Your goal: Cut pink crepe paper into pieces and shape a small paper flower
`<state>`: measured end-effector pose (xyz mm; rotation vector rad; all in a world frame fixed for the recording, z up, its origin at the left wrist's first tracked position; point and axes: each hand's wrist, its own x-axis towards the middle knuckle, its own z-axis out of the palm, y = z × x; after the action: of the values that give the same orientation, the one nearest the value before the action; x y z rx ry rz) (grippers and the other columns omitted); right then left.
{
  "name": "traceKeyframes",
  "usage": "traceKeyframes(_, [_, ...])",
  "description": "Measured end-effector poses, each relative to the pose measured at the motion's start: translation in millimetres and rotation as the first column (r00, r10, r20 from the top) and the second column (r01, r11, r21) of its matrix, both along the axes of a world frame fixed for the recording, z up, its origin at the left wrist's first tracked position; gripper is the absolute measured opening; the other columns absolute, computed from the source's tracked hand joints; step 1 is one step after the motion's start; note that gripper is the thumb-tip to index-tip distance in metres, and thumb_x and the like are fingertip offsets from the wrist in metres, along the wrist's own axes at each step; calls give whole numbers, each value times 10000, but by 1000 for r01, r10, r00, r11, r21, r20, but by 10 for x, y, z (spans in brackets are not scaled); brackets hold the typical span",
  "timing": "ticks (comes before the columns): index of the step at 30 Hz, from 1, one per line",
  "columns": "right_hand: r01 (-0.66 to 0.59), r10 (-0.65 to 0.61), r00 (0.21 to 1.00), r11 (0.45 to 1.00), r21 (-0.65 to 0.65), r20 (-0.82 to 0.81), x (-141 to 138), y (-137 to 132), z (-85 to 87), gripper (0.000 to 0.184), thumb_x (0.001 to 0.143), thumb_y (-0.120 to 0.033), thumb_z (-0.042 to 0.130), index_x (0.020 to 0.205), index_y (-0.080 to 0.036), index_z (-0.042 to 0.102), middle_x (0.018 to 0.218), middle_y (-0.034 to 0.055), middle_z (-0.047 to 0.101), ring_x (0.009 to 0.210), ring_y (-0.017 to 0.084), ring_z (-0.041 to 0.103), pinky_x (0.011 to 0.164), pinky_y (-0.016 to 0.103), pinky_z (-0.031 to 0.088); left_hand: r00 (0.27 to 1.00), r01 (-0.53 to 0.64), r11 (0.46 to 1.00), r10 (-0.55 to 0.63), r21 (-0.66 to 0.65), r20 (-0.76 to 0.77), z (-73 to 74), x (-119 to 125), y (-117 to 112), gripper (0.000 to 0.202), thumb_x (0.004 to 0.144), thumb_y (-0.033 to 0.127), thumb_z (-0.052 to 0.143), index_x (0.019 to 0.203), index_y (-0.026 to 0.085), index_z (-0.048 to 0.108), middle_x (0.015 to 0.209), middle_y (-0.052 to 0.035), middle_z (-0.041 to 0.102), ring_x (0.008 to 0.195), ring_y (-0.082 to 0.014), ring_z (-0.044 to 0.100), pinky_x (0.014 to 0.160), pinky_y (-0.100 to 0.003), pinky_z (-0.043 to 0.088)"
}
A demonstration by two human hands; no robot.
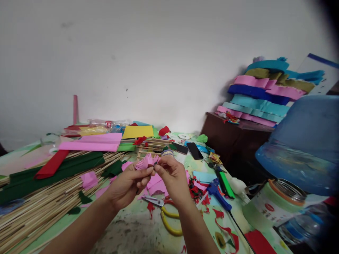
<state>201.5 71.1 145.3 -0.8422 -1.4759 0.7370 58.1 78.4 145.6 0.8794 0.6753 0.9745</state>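
My left hand and my right hand meet above the table, both pinched on a small pink fringed paper piece that fans out above my fingertips. The fingers of each hand are closed round its base. Under my hands lie pink paper pieces and yellow-handled scissors.
A pile of thin wooden sticks and green, red and pink paper sheets fill the left of the table. A blue glue gun, two phones, a jar and a blue water bottle are at right. Stacked crepe paper sits on a brown cabinet.
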Motion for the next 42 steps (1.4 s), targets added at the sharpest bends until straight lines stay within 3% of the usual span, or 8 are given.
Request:
traceKeyframes(8, [-80,68,983,995,-66,-171,-22,-10,-3,99,720,-284,652,731,-186,646,732,2,559,671,123,511,625,243,424,999,-53,994,53,98,6,31,34,-73,174,647,232,749,672,113,625,557,32,532,380,7,303,359,-122,231])
traceKeyframes(21, [16,-14,989,1000,11,-146,-60,-46,9,89,707,-236,645,642,-179,625,722,10,551,686,138,513,611,260,412,997,-80,985,82,151,-7,28,67,-105,198,635,216,756,588,119,590,447,56,459,383,-15,336,374,-139,242])
traceKeyframes(27, [2,-4,996,1000,-24,-90,-2,-62,4,208,729,-298,634,905,-188,641,889,45,605,777,158,542,688,279,436,966,-247,936,259,251,-14,52,18,-58,164,655,215,730,587,134,605,416,48,471,381,-36,352,375,-157,252])
traceKeyframes(32, [36,-38,995,999,-25,-87,-9,-117,31,260,770,-417,592,868,-180,637,820,42,598,713,151,523,657,271,423,857,-399,752,510,525,-79,147,-131,-60,131,693,191,665,572,173,617,435,30,512,395,-81,400,395,-204,300])
traceKeyframes(34, [1,-2,995,1000,-2,-101,-16,-145,52,333,780,-491,561,858,-178,645,810,43,594,721,159,526,659,272,419,763,-374,604,632,704,-136,222,-182,-88,44,687,179,657,662,202,686,498,20,564,434,-110,460,434,-226,358])
traceKeyframes(38, [-54,66,988,995,87,-143,4,-188,88,569,745,-695,471,875,-172,656,841,62,595,773,189,537,691,291,423,602,-134,249,789,959,-120,332,-204,-113,277,643,146,659,868,287,737,813,-25,707,735,-202,628,667,-282,472])
traceKeyframes(40, [-51,66,988,993,104,-139,16,-192,92,663,696,-763,453,914,-171,655,868,72,600,790,203,539,707,307,431,586,8,203,792,979,-169,333,-169,-96,303,657,148,639,901,303,730,910,-34,722,833,-221,642,748,-300,473])
traceKeyframes(42, [-41,51,990,996,84,-130,16,-183,86,677,667,-765,487,956,-175,650,896,76,612,801,208,545,715,315,441,570,87,218,789,972,-228,304,-115,-72,276,691,172,613,912,294,726,923,-39,730,850,-226,649,763,-304,476])
